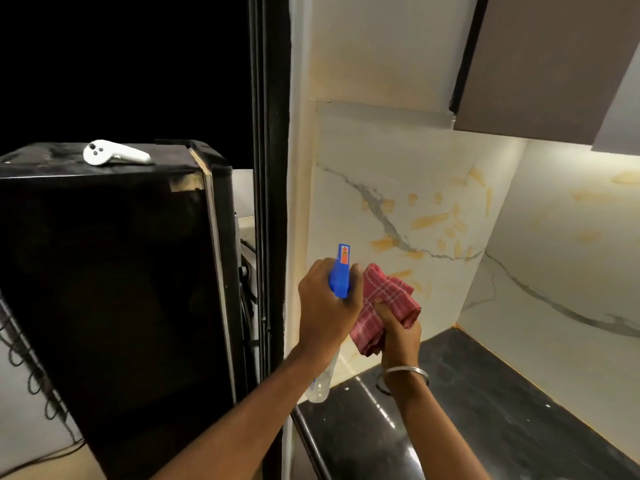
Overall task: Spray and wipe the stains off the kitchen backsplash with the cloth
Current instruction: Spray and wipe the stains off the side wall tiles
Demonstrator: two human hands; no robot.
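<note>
In the head view, a clear plastic spray bottle with a blue trigger head [340, 276] is gripped by the left hand [325, 308]. The fingers are curled round the bottle's neck, the blue head is raised above the knuckles, and the clear body hangs below the wrist, over the near edge of the counter. The nozzle is pointed toward the wall.

A red-and-white checked cloth [388, 296] is held bunched up in the right hand [400, 329], just beside the bottle; part of the cloth is draped below the fingers. A thin metal bangle [408, 373] is worn on the right wrist. Both hands are held close together in front of the white marble-patterned backsplash [363, 150], which is crossed by grey veins. Orange-yellow smeared stains [429, 219] are scattered over it above and to the right of the cloth, and fainter ones are seen on the adjoining wall panel to the right.

A glossy black stone countertop [467, 420] lies below the hands. A brown upper cabinet [540, 64] is mounted above. To the left, a tall black appliance [104, 289] is seen, with a white handheld controller [114, 153] lying on its top.
</note>
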